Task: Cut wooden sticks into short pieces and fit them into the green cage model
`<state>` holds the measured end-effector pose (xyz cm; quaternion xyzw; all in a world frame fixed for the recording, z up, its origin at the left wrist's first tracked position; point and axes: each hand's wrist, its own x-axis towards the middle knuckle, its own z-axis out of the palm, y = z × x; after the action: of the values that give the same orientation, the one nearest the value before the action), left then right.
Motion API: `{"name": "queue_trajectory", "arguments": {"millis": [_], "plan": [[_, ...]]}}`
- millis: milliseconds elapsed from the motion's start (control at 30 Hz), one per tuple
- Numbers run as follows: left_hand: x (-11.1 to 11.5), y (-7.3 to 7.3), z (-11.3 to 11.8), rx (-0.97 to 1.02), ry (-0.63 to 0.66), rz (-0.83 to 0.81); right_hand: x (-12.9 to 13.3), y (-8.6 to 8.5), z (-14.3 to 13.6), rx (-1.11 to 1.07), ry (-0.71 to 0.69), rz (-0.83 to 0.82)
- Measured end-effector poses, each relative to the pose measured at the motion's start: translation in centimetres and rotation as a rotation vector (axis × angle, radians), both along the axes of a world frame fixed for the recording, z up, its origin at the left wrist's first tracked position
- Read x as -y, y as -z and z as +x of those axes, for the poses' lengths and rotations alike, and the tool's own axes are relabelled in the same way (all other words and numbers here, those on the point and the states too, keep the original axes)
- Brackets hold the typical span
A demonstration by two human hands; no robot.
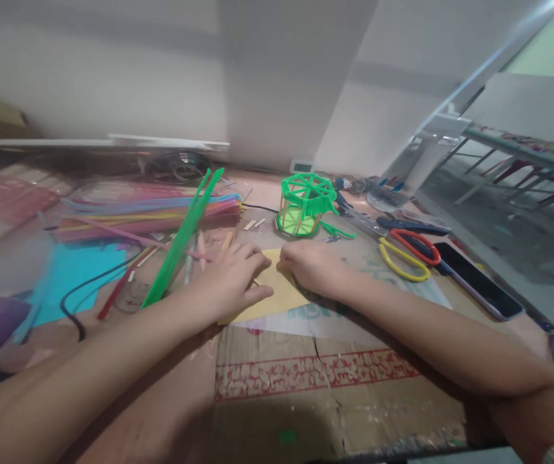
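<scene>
A yellow sheet of paper (269, 303) lies flat on the work surface under both hands. My left hand (235, 274) rests on its left part, thumb and forefinger apart. A short thin line shows beside the left fingers, too small to name. My right hand (313, 264) is curled closed at the sheet's right edge; whatever its fingers hold, if anything, is hidden. Just beyond the hands stands a small green carousel-like model (307, 203), with thin upright sticks between a spoked top and a round base. Short pale sticks (255, 224) lie to its left.
Long green pipe cleaners (177, 248) slant up at left, by a bundle of coloured pipe cleaners (151, 216) and a blue sheet (80, 280). At right are scissors (405, 256) with red and yellow handles, a phone (480, 280) and a clear container (393, 193). Patterned cardboard (277, 412) lies in front.
</scene>
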<state>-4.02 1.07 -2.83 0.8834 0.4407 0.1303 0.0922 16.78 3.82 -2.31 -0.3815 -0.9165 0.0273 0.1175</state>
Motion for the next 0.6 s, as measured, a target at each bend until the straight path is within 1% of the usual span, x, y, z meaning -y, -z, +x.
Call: {"name": "queue_trajectory", "arguments": {"millis": [100,167,200,300,400,500,600], "plan": [[0.08,0.13,-0.02,0.018,-0.011,0.026,0.03,-0.29,-0.01,-0.039,-0.012,-0.137],[0.1,0.19,-0.03,0.015,-0.008,0.045,0.17,-0.55,-0.04,-0.055,0.038,-0.139],[0.1,0.21,-0.03,0.012,-0.006,0.051,0.26,-0.65,-0.05,-0.057,0.04,-0.14],[0.03,0.28,0.0,0.0,0.004,0.05,0.48,-0.82,-0.05,-0.032,-0.011,-0.179],[-0.07,0.35,0.03,-0.008,0.005,0.057,0.47,-0.79,0.0,-0.036,0.035,-0.166],[-0.14,0.43,0.01,-0.024,0.012,0.065,0.3,-0.62,0.08,-0.041,-0.018,-0.168],[-0.16,0.54,-0.02,-0.04,0.005,0.068,0.18,-0.51,0.13,-0.04,0.009,-0.134]]}}
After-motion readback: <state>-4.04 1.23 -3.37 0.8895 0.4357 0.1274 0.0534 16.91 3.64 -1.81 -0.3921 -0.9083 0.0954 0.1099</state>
